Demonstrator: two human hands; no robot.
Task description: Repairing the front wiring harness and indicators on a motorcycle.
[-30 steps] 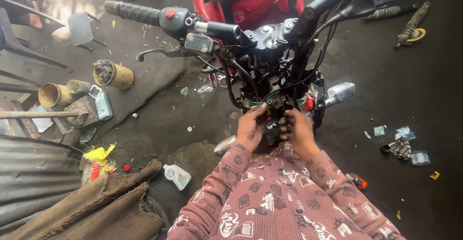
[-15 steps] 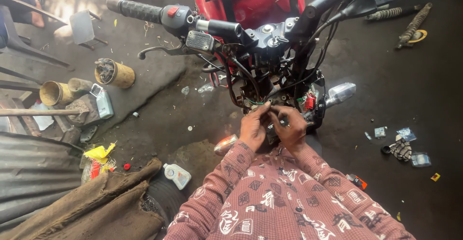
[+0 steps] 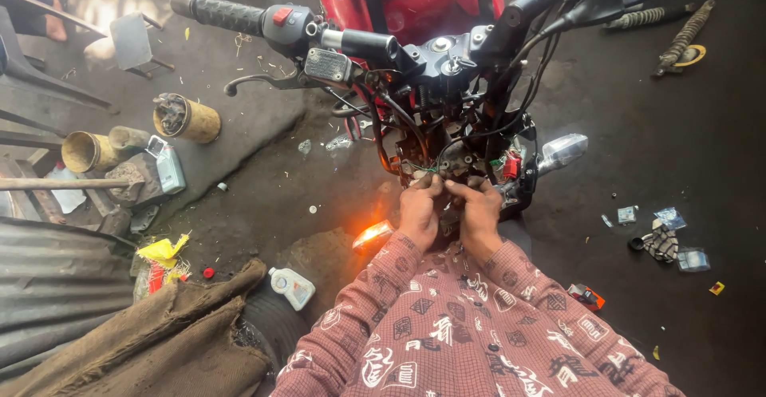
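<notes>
A motorcycle's front end stands before me, headlight removed, with a black wiring bundle (image 3: 447,138) exposed under the handlebar (image 3: 351,42). My left hand (image 3: 417,212) and my right hand (image 3: 481,213) are pressed together just below the bundle, fingertips pinching wires and a small connector. What sits between the fingers is mostly hidden. An orange turn lamp (image 3: 373,235) glows beside my left wrist. A clear turn lamp (image 3: 562,151) sticks out to the right of my right hand. Both patterned red sleeves fill the lower middle.
The red fuel tank (image 3: 415,6) is behind the bars, and the brake lever (image 3: 263,84) juts left. Yellow cans (image 3: 187,118) and a bucket (image 3: 84,151) lie left, a white bottle (image 3: 293,287) and sackcloth (image 3: 159,341) lower left, shock springs (image 3: 682,38) upper right, small parts (image 3: 658,241) right.
My hands have drawn closer together and risen slightly toward the wires. The orange lamp by my left wrist has lit up.
</notes>
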